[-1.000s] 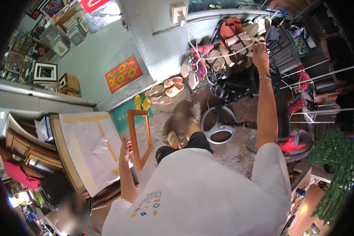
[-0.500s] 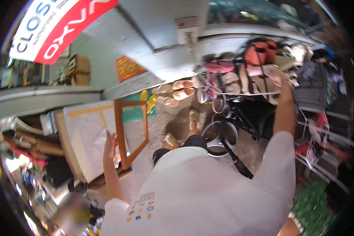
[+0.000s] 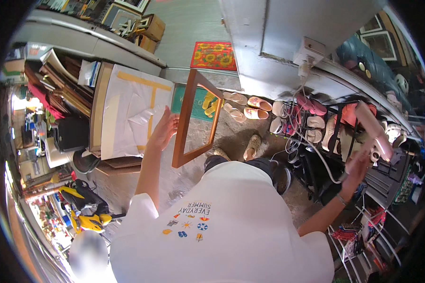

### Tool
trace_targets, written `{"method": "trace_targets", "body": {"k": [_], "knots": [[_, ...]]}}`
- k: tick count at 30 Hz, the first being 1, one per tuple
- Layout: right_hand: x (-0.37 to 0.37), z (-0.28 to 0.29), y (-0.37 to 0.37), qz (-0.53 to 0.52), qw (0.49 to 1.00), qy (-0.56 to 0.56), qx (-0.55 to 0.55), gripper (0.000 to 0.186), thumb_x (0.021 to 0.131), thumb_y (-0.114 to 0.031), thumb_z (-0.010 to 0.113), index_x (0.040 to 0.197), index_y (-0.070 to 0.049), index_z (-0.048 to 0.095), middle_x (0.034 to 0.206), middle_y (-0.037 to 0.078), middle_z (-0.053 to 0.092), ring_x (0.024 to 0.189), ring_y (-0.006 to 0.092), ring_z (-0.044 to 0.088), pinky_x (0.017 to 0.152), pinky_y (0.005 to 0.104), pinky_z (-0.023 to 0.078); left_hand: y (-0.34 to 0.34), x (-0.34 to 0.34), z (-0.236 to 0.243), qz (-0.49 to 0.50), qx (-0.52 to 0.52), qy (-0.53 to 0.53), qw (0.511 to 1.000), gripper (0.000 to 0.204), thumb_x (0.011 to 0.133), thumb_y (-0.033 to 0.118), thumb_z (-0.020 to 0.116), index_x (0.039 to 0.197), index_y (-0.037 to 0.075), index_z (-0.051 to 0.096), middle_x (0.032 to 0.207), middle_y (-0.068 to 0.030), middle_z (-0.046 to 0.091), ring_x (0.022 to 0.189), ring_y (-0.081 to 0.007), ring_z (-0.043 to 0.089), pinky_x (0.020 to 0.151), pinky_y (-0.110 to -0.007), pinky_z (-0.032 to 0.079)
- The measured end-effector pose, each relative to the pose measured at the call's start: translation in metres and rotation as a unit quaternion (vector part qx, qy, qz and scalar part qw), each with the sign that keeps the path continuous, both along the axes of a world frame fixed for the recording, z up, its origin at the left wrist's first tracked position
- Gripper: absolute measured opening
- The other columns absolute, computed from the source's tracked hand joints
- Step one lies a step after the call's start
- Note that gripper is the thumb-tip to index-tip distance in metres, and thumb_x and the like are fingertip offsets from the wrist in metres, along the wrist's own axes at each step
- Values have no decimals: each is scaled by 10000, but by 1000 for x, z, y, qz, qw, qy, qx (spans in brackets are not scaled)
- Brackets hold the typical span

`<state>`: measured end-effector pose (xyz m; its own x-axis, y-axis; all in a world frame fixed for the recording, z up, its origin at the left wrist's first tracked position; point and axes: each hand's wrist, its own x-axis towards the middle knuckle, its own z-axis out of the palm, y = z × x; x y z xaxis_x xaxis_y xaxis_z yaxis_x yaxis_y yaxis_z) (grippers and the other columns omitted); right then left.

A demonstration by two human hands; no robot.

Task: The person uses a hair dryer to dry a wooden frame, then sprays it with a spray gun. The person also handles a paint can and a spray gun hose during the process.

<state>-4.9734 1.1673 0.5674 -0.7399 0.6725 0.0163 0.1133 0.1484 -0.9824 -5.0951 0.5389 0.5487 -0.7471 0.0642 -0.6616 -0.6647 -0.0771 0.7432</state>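
Concrete floor (image 3: 231, 137) strewn with sandals (image 3: 256, 102), shoe rack (image 3: 337, 137) holding slippers, left hand (image 3: 164, 128) gripping empty wooden frame (image 3: 188, 123), right hand (image 3: 359, 165) blurred, grip unclear, touching pale cylinder (image 3: 374, 129).

1. bright, even daylight; soft, faint shadows on the ground.
2. strong fisheye bending, with a black rim round the view.
3. right hand (image 3: 359, 165) motion-blurred.
4. far left overexposed.
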Motion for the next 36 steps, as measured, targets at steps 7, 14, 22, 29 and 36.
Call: {"method": "trace_targets", "body": {"k": [7,14,22,29,36], "knots": [[-33,-32,-202,211,970,-8,-121,351,979,-340,612,1175,-72,498,782,-14,513,596,86,483,519,247,404,-34,16,-1,20,55,19,998,736,954,725,318,1059,77,650,913,-1,622,848,-111,549,810,-270,406],[-30,11,-331,399,907,-30,128,362,895,-232,721,1132,-8,563,809,93,615,662,231,583,641,345,488,-61,35,9,60,70,51,994,672,982,668,339,1023,77,657,886,-3,630,802,-119,560,792,-282,428],[-43,37,-381,524,826,26,205,402,825,-240,783,1070,7,582,871,156,672,713,338,667,654,404,529,-97,63,24,122,36,48,991,638,1008,609,352,1050,46,649,905,-15,631,822,-124,566,780,-288,449],[-56,37,-373,718,666,110,172,409,811,-216,774,1120,-28,585,871,141,654,749,360,662,636,404,526,-112,98,64,220,-35,49,974,602,1025,566,362,1057,35,644,929,-40,637,864,-133,578,834,-299,462],[-122,30,-438,583,806,67,-79,323,928,-196,687,1142,-9,533,827,18,586,568,58,524,491,216,426,-98,125,94,208,-70,64,974,626,1034,571,311,1121,40,630,988,-23,642,933,-118,574,918,-300,435]]}}
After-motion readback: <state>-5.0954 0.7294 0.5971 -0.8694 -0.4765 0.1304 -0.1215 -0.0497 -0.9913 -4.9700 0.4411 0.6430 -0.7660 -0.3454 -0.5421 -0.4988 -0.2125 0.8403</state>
